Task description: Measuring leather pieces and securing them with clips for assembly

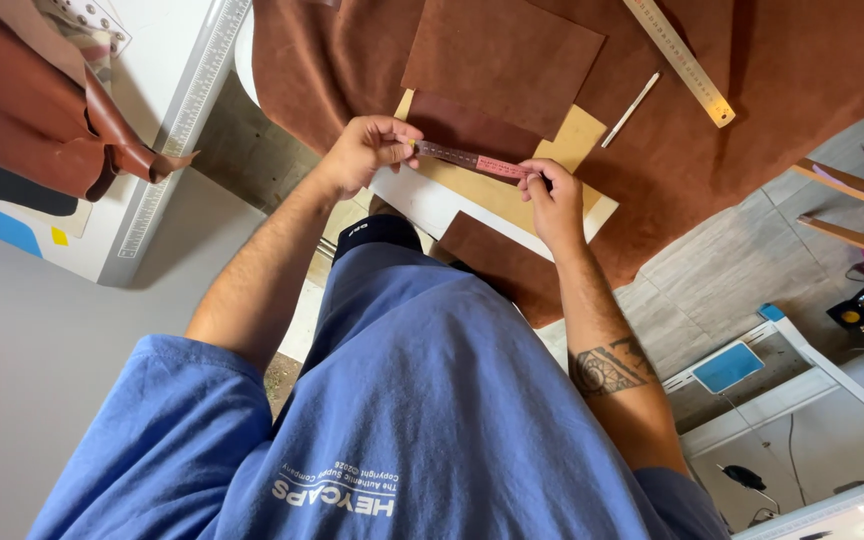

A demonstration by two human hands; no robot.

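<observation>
My left hand (pixel 367 150) and my right hand (pixel 552 205) each pinch one end of a narrow reddish ruler (pixel 472 160) with fine markings. It is held flat over a dark brown leather piece (pixel 472 128) that lies on a tan card (pixel 577 140). A white board (pixel 422 200) sits under the card's near edge. All of this rests on a large brown leather hide (pixel 772 90). A bigger rectangular brown leather sheet (pixel 502 55) lies just beyond the ruler. My blue shirt fills the lower part of the view.
A long metal ruler (pixel 677 60) and a thin white pen (pixel 630 110) lie on the hide at the far right. A brown leather bag (pixel 32 110) and a long white scale bar (pixel 182 120) are at the left. A white frame (pixel 782 350) stands on the tiled floor at the right.
</observation>
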